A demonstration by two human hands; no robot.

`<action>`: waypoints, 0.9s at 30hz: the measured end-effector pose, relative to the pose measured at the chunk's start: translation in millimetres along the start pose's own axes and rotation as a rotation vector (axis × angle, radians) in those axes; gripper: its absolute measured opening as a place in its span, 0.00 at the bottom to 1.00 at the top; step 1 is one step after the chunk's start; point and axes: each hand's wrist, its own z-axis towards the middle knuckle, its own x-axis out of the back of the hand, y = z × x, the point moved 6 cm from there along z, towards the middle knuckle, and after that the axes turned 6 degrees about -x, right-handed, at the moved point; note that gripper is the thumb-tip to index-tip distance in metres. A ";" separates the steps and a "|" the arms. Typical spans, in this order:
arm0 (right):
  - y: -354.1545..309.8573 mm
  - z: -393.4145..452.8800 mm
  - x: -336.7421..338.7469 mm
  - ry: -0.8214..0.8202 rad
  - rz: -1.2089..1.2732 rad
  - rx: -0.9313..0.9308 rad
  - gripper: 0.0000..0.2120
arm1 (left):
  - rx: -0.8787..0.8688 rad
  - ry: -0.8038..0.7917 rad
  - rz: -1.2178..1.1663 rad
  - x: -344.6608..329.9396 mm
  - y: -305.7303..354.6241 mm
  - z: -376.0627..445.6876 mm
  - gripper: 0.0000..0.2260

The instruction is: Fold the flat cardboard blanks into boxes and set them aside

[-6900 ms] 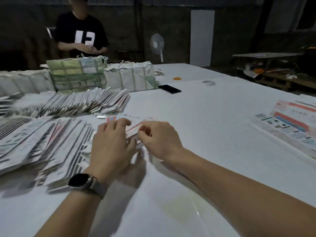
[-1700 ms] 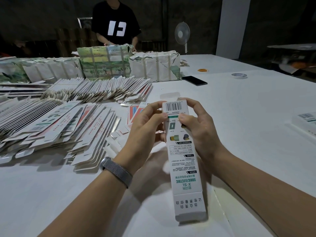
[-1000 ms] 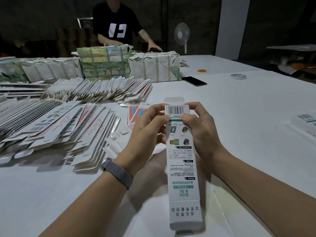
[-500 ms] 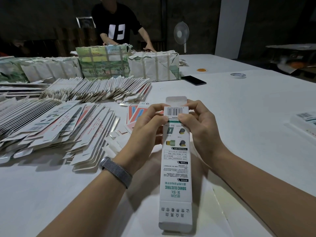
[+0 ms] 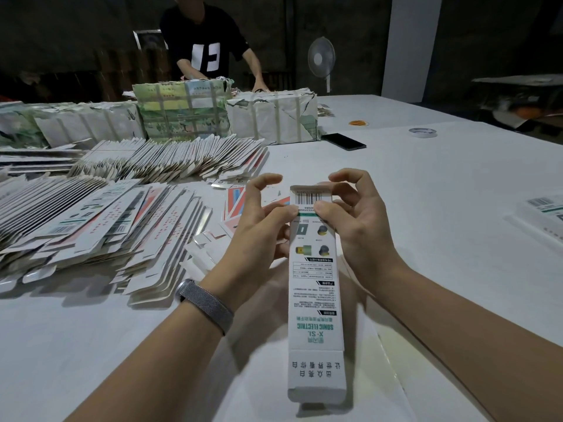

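Long narrow box (image 5: 313, 287) held mid-air over the table (image 5: 441, 190), far end open. Thin card: light, likely dents if squeezed, best pinched near the top edges. Left hand (image 5: 259, 226) and right hand (image 5: 356, 220) grip it there, thumbs on the barcode face. Flat blanks (image 5: 100, 220) crowd the left; open room right.

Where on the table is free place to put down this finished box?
Bare white table lies right of the box, between the phone and the printed stack. Left is crowded with flat blanks.
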 end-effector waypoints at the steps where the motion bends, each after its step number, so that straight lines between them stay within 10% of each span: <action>1: 0.1 -0.1 0.1 0.002 -0.002 -0.001 0.14 | 0.003 0.001 0.005 0.0 -0.4 0.0 0.14; 27: -0.2 -3.3 -5.4 -0.089 0.046 -0.117 0.10 | 0.038 -0.042 0.055 -3.4 2.8 -3.1 0.18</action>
